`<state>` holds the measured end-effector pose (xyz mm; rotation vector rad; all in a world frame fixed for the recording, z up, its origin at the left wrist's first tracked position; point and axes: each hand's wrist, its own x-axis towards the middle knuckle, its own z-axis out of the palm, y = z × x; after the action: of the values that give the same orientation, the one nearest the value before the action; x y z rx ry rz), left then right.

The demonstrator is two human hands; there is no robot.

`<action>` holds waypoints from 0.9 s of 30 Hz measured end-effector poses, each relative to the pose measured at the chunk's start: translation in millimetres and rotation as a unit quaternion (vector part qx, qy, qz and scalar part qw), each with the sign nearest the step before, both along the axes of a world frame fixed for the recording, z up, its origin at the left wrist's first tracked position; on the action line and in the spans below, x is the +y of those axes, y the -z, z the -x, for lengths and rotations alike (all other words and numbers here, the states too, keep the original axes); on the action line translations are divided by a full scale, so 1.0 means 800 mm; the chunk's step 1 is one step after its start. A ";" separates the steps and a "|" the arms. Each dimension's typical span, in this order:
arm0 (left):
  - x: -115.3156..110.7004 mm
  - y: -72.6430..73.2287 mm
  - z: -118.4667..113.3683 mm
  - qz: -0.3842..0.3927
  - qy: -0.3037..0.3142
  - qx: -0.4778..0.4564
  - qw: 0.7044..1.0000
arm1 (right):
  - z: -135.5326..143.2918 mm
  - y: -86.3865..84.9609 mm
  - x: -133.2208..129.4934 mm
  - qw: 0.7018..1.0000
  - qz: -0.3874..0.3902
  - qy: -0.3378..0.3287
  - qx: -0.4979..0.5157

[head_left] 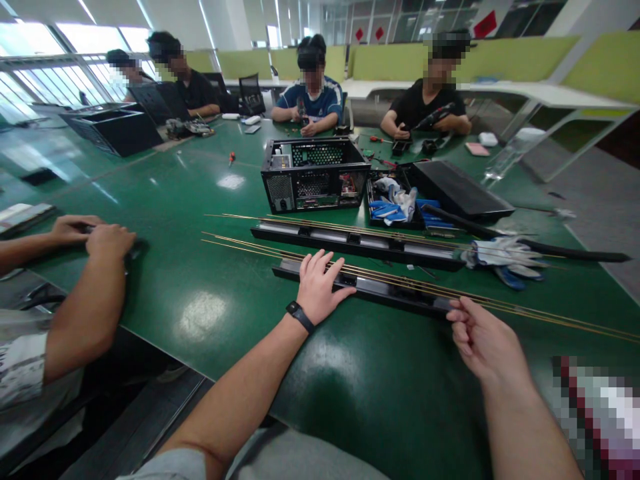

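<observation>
My left hand (323, 290), wearing a black wristband, lies with its fingers spread over the nearer black channel (385, 289) and the thin brass-coloured rods (240, 244) along it. My right hand (487, 340) has its fingers curled in a pinch at that channel's right end; the fingers partly hide the contact. Several rods run past this hand to the right edge. Parallel and just beyond lies a second black channel (325, 241), with more thin rods along its top.
Beyond the channels stand an open computer case (315, 177) and a black tray of gloves (395, 203). White-and-blue gloves (510, 257) lie at the right by a black tube (575, 252). A neighbour's hands (100, 237) are at left; several people sit across the green table (190, 360).
</observation>
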<state>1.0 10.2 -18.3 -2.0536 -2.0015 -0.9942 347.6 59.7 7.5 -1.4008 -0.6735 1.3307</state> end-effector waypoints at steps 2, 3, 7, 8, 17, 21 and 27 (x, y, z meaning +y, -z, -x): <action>0.000 0.000 0.000 0.000 0.000 -0.001 1.000 | 0.003 -0.002 -0.001 1.000 0.003 -0.011 0.000; 0.000 0.000 0.000 0.001 0.000 -0.001 1.000 | 0.004 -0.003 -0.002 1.000 0.006 -0.017 0.000; 0.000 -0.002 -0.001 0.008 -0.002 -0.001 1.000 | 0.003 -0.003 0.000 1.000 0.021 -0.023 0.003; 0.000 -0.002 -0.001 0.009 -0.002 -0.001 1.000 | 0.003 -0.002 0.001 1.000 0.026 -0.014 0.006; -0.001 -0.004 -0.002 0.017 -0.005 0.000 1.000 | 0.001 0.008 0.002 1.000 0.014 0.014 -0.003; -0.001 -0.005 -0.003 0.021 -0.002 0.009 1.000 | 0.005 0.001 0.003 0.999 0.042 0.005 -0.002; 0.001 -0.005 -0.004 0.027 -0.003 0.016 1.000 | 0.004 0.010 0.010 0.999 0.043 -0.019 -0.003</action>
<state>4.0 11.0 -14.7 -2.0759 -2.0384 -0.9108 344.7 68.0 -0.2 -1.4678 -0.6565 1.4003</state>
